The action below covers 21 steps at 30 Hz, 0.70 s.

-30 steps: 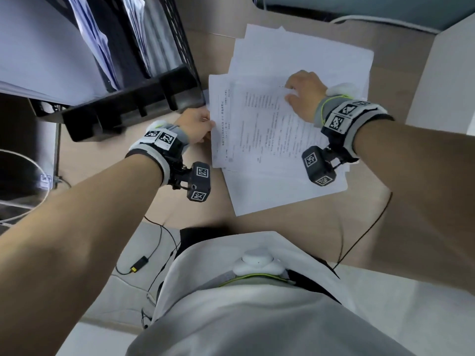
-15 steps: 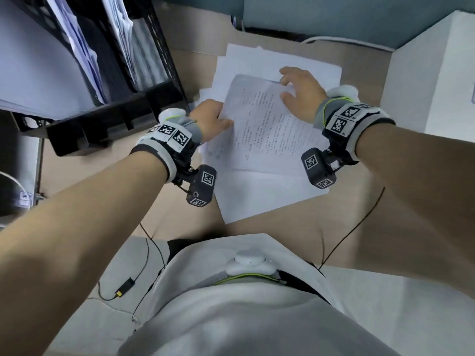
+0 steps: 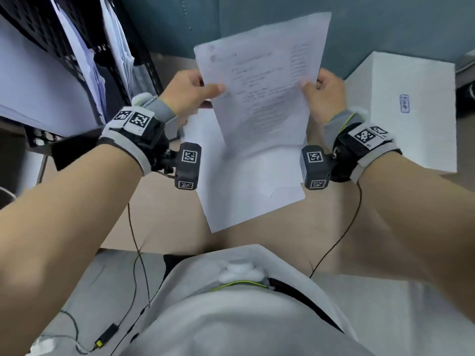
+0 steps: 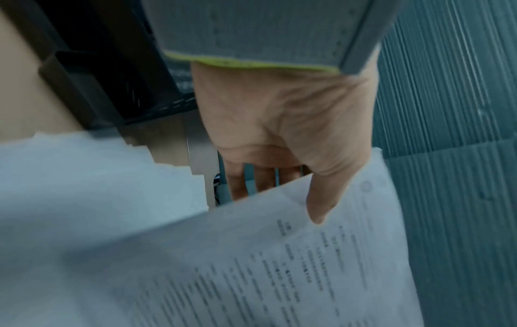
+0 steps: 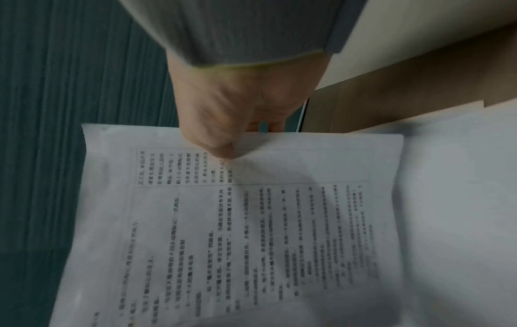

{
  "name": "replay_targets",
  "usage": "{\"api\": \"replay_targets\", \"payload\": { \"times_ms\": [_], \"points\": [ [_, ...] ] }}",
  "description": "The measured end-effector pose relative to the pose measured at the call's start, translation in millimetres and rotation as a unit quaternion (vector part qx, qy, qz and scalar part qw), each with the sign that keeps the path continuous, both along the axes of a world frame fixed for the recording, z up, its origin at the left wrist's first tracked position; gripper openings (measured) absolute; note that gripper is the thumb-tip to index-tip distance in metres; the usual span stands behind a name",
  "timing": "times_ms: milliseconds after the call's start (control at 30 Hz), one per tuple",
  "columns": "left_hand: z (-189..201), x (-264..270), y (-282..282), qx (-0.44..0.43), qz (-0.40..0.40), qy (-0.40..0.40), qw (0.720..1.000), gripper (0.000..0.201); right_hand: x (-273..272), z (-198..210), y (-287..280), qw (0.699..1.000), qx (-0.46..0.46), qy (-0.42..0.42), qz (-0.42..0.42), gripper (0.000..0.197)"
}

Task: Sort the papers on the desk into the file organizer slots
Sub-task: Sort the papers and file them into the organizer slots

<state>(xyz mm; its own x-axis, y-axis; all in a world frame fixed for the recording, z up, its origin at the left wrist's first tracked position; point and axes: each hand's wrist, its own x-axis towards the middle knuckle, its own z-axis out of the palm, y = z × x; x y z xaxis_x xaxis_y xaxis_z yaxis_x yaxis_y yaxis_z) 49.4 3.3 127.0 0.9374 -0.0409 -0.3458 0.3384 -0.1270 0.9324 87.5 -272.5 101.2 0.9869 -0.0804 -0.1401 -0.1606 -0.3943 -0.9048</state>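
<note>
Both hands up: left hand (image 3: 189, 92) and right hand (image 3: 322, 95) pinching printed sheet (image 3: 262, 83) by its side edges, above paper pile (image 3: 246, 191) beside file organizer (image 3: 77, 60).

A dull teal, finely ribbed partition wall (image 3: 385, 27) rises behind the light brown wooden bench (image 3: 167, 222). A plain white rectangular box (image 3: 411, 129) stands on the bench at the right, against that wall. Pale grey floor (image 3: 84, 291) shows below the bench's near edge, crossed by thin black cables (image 3: 136, 253).

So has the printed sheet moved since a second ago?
Yes. The printed sheet has risen off the pile, held at its side edges by both hands.
</note>
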Motion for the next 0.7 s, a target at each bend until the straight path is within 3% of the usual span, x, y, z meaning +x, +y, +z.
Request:
{"api": "replay_targets", "payload": {
  "times_ms": [100, 200, 300, 467, 700],
  "points": [
    [8.8, -6.4, -19.2, -0.058, 0.053, -0.033, 0.996, 0.014, -14.2, 0.3, 2.4, 0.995, 0.084, -0.019, -0.052, 0.02],
    [3.1, -9.4, -28.1, -0.039, 0.089, -0.05, 0.994, 0.018, -27.3, -5.2, 1.3, 0.99, 0.127, -0.006, -0.064, 0.019],
    [-17.2, -15.5, -29.0, 0.071, 0.063, -0.013, 0.995, 0.008, -45.2, -14.3, -9.7, 0.993, 0.098, 0.057, -0.042, 0.027],
    [-37.3, -26.8, -36.8, 0.146, 0.013, 0.027, 0.989, 0.031, -56.9, -25.5, -11.6, 0.991, 0.024, 0.129, -0.009, 0.024],
    [-25.2, -38.9, -11.8, 0.187, 0.086, 0.02, 0.978, 0.028, -51.3, -11.7, 3.8, 0.995, -0.05, 0.065, -0.057, 0.03]
  ]
}}
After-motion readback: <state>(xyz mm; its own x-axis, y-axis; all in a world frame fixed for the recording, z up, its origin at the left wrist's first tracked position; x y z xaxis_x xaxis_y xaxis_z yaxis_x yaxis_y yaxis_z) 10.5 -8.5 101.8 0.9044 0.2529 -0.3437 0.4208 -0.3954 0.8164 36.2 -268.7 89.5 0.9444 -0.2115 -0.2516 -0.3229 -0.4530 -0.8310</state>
